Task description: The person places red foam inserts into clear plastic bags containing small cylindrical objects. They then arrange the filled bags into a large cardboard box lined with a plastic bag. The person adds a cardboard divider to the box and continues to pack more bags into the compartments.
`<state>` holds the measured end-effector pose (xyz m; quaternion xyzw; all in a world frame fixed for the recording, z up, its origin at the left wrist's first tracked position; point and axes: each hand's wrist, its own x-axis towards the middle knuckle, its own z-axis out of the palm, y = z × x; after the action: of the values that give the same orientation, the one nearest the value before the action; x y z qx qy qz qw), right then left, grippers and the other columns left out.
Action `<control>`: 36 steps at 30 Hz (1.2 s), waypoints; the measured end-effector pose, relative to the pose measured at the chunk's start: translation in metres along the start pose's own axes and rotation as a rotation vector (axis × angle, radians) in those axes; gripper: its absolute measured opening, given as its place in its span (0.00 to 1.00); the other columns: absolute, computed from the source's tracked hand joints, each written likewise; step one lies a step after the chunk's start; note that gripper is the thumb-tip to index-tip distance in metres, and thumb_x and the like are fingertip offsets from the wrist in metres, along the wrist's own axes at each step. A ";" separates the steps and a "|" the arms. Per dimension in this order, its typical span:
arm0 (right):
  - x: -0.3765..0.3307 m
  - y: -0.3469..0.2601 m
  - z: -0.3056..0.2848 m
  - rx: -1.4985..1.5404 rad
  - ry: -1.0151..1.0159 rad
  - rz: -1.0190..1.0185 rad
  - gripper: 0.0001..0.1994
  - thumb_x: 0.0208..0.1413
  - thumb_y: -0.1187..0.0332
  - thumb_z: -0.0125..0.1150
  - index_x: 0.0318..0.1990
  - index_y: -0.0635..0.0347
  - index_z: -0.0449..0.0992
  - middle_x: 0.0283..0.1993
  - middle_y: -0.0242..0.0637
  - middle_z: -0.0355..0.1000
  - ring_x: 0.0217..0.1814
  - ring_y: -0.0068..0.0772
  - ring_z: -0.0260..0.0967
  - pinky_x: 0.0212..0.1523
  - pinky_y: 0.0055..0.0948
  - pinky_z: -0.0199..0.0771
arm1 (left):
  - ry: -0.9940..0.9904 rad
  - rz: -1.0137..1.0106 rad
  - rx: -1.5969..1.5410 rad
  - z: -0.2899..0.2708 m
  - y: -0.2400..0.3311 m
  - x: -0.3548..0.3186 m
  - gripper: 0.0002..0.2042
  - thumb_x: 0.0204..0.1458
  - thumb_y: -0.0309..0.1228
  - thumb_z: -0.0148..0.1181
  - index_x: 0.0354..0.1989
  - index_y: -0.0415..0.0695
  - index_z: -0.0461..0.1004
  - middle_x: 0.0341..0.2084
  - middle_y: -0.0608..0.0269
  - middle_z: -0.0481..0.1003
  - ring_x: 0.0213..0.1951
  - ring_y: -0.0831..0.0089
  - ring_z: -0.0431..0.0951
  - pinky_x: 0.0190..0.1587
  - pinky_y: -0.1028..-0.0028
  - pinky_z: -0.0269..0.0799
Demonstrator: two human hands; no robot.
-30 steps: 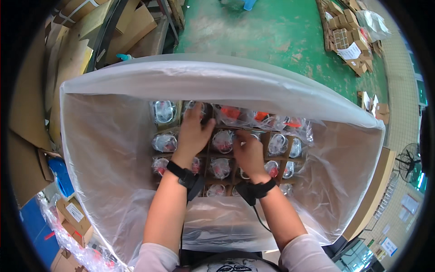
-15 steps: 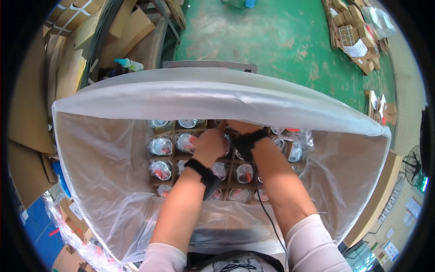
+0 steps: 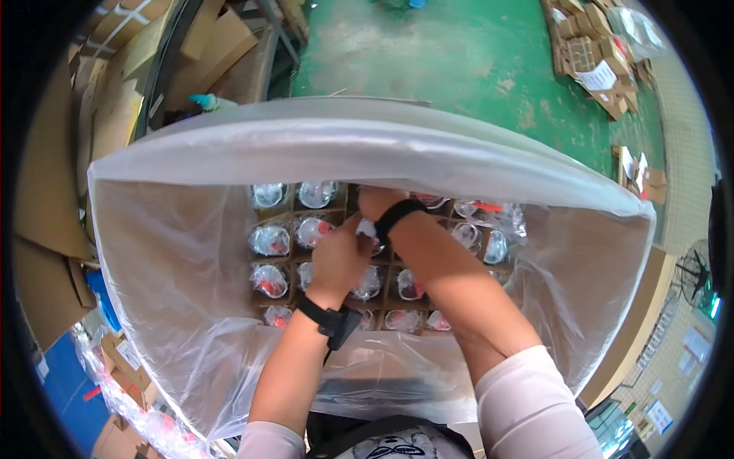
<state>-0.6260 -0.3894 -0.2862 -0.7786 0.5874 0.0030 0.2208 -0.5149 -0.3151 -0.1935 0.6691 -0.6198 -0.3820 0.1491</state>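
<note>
A large carton lined with a translucent plastic bag stands in front of me, and both my arms reach into it. Cardboard dividers split its inside into cells, most holding a round item in clear wrap, several with red parts. My left hand is over the middle cells, its fingers curled together beside a small whitish piece; what they grip is hidden. Just beyond it, my right hand bends at the wrist toward the far middle cells. Its fingers are out of sight near the liner's far edge.
Flattened cardboard and a bottle with a teal cap are at the left. A pallet of small cartons stands far right on the green floor. A fan is at the right edge.
My right hand and forearm have shifted left, and the wrist has turned. My left hand has drawn slightly back and left. The carton sits a little higher in view.
</note>
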 end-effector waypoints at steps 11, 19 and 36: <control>-0.104 0.035 -0.070 0.785 0.269 0.519 0.09 0.49 0.78 0.56 0.38 0.67 0.75 0.36 0.49 0.75 0.43 0.53 0.72 0.45 0.47 0.70 | 0.025 0.195 -0.157 0.043 0.012 0.060 0.15 0.56 0.32 0.54 0.47 0.36 0.73 0.42 0.44 0.75 0.46 0.48 0.74 0.50 0.60 0.68; -0.087 0.091 -0.016 0.523 0.441 0.143 0.14 0.51 0.66 0.58 0.45 0.57 0.76 0.49 0.47 0.73 0.54 0.50 0.68 0.54 0.51 0.64 | 0.011 0.261 -0.080 0.085 0.024 0.053 0.14 0.56 0.32 0.53 0.46 0.38 0.75 0.43 0.46 0.76 0.48 0.51 0.74 0.51 0.59 0.67; -0.071 0.072 -0.050 0.293 0.333 0.037 0.16 0.50 0.67 0.57 0.48 0.58 0.75 0.50 0.49 0.73 0.55 0.51 0.68 0.55 0.51 0.64 | 0.016 0.439 0.202 0.075 0.023 0.040 0.14 0.49 0.32 0.59 0.44 0.41 0.76 0.40 0.47 0.77 0.44 0.49 0.75 0.48 0.58 0.70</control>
<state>-0.7265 -0.3572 -0.2467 -0.7172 0.6239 -0.2069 0.2314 -0.5860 -0.3364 -0.2408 0.5329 -0.7842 -0.2713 0.1658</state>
